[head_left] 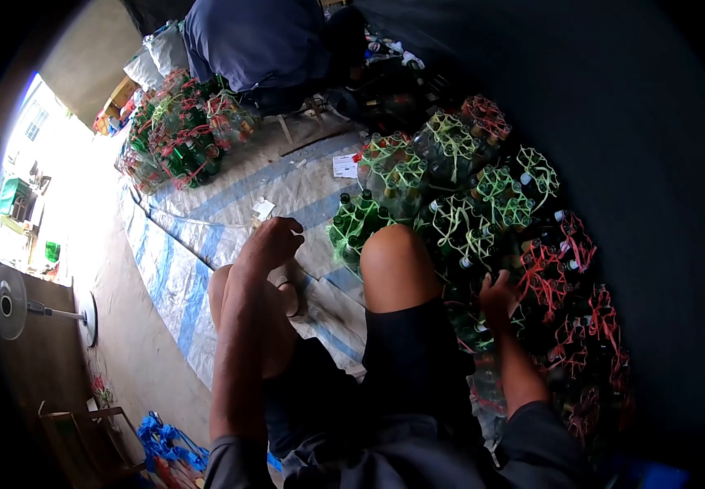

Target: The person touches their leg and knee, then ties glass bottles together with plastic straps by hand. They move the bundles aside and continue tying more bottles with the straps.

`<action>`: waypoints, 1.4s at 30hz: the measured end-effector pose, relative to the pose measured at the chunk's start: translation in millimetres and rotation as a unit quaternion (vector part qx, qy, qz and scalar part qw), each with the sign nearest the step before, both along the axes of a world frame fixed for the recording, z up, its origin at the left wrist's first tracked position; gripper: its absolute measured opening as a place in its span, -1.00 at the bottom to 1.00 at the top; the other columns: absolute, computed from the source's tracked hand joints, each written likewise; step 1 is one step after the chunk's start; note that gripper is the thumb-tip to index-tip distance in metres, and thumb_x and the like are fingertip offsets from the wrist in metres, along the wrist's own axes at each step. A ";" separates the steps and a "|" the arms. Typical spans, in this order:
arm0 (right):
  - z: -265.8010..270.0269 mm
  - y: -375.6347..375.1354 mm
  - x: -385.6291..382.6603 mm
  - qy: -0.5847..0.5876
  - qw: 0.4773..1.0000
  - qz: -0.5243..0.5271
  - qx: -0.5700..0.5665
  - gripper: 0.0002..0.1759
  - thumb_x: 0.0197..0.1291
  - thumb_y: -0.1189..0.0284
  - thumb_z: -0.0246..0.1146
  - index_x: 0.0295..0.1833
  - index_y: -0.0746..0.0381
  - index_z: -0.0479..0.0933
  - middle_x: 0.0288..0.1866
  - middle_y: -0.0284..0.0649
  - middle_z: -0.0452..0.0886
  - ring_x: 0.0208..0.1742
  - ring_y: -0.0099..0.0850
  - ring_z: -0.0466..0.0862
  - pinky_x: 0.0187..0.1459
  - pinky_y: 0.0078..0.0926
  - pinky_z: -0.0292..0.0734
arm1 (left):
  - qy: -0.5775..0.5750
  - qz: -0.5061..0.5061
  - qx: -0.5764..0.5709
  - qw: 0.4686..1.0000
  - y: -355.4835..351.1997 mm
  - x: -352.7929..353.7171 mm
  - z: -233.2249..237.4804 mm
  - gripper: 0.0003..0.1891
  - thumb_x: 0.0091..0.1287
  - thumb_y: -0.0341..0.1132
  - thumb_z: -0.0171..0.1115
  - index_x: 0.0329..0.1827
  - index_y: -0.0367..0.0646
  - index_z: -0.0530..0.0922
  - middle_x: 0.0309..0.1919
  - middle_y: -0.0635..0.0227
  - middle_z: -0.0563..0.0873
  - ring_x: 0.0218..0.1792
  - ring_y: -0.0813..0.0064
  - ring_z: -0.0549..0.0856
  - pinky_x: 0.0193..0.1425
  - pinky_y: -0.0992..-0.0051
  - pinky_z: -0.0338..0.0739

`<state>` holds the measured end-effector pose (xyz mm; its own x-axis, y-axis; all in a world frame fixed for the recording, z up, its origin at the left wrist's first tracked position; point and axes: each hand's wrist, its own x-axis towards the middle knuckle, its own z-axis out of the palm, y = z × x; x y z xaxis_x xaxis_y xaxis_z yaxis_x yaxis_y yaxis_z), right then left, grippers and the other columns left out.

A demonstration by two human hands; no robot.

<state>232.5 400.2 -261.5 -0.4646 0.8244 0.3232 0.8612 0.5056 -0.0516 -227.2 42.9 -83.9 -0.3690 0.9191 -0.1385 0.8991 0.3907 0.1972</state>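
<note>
My left hand [275,243] hangs over my left knee with its fingers loosely bent and apart. Nothing shows in it. On the other side, my right hand [499,297] reaches down beside my right knee, its fingers spread. Close to it stand bundles of glass bottles tied with pink plastic string [541,277] and others tied with pale green string [460,224]. Shadow hides part of these bottles. A bundle of green bottles [356,218] in green string stands just beyond my right knee.
A blue-and-white striped tarp [198,273] covers the floor ahead. Another person [255,41] in a dark top sits at the back, next to more tied bottles [177,134]. A fan [12,306] stands left, with a wooden stool [92,444] and blue string [165,444] lower left.
</note>
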 end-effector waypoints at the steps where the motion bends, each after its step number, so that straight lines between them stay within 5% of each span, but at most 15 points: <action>1: 0.5 -0.3 -0.2 0.002 1.000 0.000 0.003 -0.57 0.54 0.04 0.35 0.17 0.19 0.58 -0.30 -0.03 0.78 -0.26 0.08 0.78 -0.11 0.15 0.62 | 0.001 -0.009 0.007 1.000 -0.3 0.3 2.3 -0.82 0.46 -0.38 0.33 -0.01 -0.05 0.86 0.17 0.31 0.86 -0.01 0.18 0.87 0.10 0.26 0.81; 6: -0.7 -0.5 -1.0 0.002 1.000 -0.011 0.005 -0.57 0.52 0.04 0.36 0.17 0.17 0.59 -0.28 -0.03 0.78 -0.24 0.09 0.78 -0.11 0.15 0.61 | 0.002 -0.041 0.035 0.999 -2.9 -3.0 4.1 -0.81 0.45 -0.34 0.40 0.05 -0.08 0.85 0.02 0.17 0.87 -0.02 0.09 0.87 0.11 0.22 0.79; 9: -3.5 1.6 -1.5 0.009 1.000 -0.014 -0.011 -0.55 0.52 0.03 0.36 0.20 0.17 0.59 -0.25 0.00 0.79 -0.20 0.12 0.79 -0.09 0.16 0.63 | -0.039 0.058 -0.024 0.997 1.6 0.2 3.5 -0.82 0.40 -0.41 0.45 0.02 -0.07 0.84 0.23 0.37 0.82 0.08 0.22 0.85 0.17 0.33 0.81; 13: 5.6 0.5 -2.8 -0.005 0.998 -0.021 -0.051 -0.55 0.54 0.03 0.34 0.18 0.20 0.58 -0.24 0.03 0.79 -0.18 0.14 0.80 -0.07 0.16 0.64 | -0.077 0.089 -0.008 0.993 2.8 0.4 4.1 -0.79 0.36 -0.44 0.48 0.03 -0.07 0.85 0.19 0.36 0.84 0.04 0.22 0.86 0.13 0.34 0.82; 16: 6.3 -0.4 -2.7 0.001 1.000 -0.008 -0.022 -0.57 0.53 0.05 0.34 0.10 0.23 0.57 -0.28 0.02 0.79 -0.18 0.13 0.80 -0.09 0.16 0.62 | -0.075 0.093 -0.001 0.993 4.4 1.8 7.5 -0.78 0.40 -0.44 0.43 0.08 -0.15 0.84 0.06 0.26 0.89 -0.06 0.27 0.90 0.06 0.31 0.82; 17: 5.7 -1.3 -2.4 0.003 1.000 -0.005 -0.007 -0.57 0.52 0.06 0.34 0.10 0.23 0.57 -0.28 0.01 0.79 -0.19 0.12 0.80 -0.09 0.15 0.63 | -0.173 0.197 0.007 0.965 13.4 18.5 32.5 -0.75 0.46 -0.41 0.37 0.14 -0.25 0.81 -0.10 0.14 0.91 -0.17 0.33 0.91 -0.02 0.29 0.80; 25: 5.7 -1.9 -2.0 0.018 1.000 0.012 0.008 -0.58 0.50 0.07 0.37 0.11 0.21 0.56 -0.31 -0.02 0.79 -0.23 0.09 0.80 -0.15 0.14 0.65 | -0.168 0.164 0.017 0.972 17.0 24.8 46.5 -0.67 0.45 -0.36 0.35 0.21 -0.32 0.78 -0.24 0.12 0.89 -0.25 0.38 0.88 -0.07 0.30 0.77; 28: 10.0 -3.1 -3.6 0.020 1.000 0.007 -0.010 -0.58 0.50 0.07 0.36 0.11 0.21 0.56 -0.32 -0.01 0.79 -0.24 0.09 0.80 -0.16 0.14 0.65 | -0.175 0.222 -0.022 0.959 20.4 25.4 48.3 -0.69 0.46 -0.30 0.37 0.19 -0.16 0.84 -0.01 -0.04 0.90 0.01 0.00 0.90 0.17 0.16 0.77; 36: 8.8 -7.3 -3.1 0.034 0.999 0.009 0.010 -0.60 0.51 0.08 0.36 0.09 0.21 0.55 -0.30 -0.01 0.78 -0.21 0.10 0.80 -0.14 0.15 0.65 | -0.185 0.213 -0.016 0.959 22.0 27.4 53.3 -0.67 0.43 -0.30 0.35 0.19 -0.16 0.84 0.05 -0.04 0.89 0.04 -0.04 0.89 0.19 0.14 0.78; 39: 7.3 -4.7 -2.5 0.034 0.999 0.010 -0.011 -0.60 0.51 0.09 0.36 0.09 0.21 0.55 -0.28 -0.01 0.78 -0.19 0.10 0.80 -0.12 0.16 0.65 | -0.156 0.150 0.009 0.976 16.9 18.7 41.8 -0.64 0.47 -0.35 0.31 0.22 -0.36 0.76 -0.26 0.11 0.89 -0.27 0.37 0.88 -0.08 0.30 0.76; 42: 4.0 -4.7 -3.3 0.042 0.999 0.010 0.016 -0.60 0.50 0.08 0.37 0.08 0.21 0.56 -0.28 -0.01 0.78 -0.18 0.10 0.80 -0.10 0.18 0.65 | -0.191 0.192 0.010 0.963 17.0 20.9 42.3 -0.64 0.47 -0.35 0.31 0.24 -0.37 0.75 -0.26 0.12 0.89 -0.26 0.38 0.87 -0.07 0.31 0.77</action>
<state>229.2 395.5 -257.4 -0.4514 0.8031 0.3890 0.8437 0.5260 -0.1070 -206.3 60.0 -41.6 -0.6073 0.7291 -0.3154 0.5493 0.6723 0.4964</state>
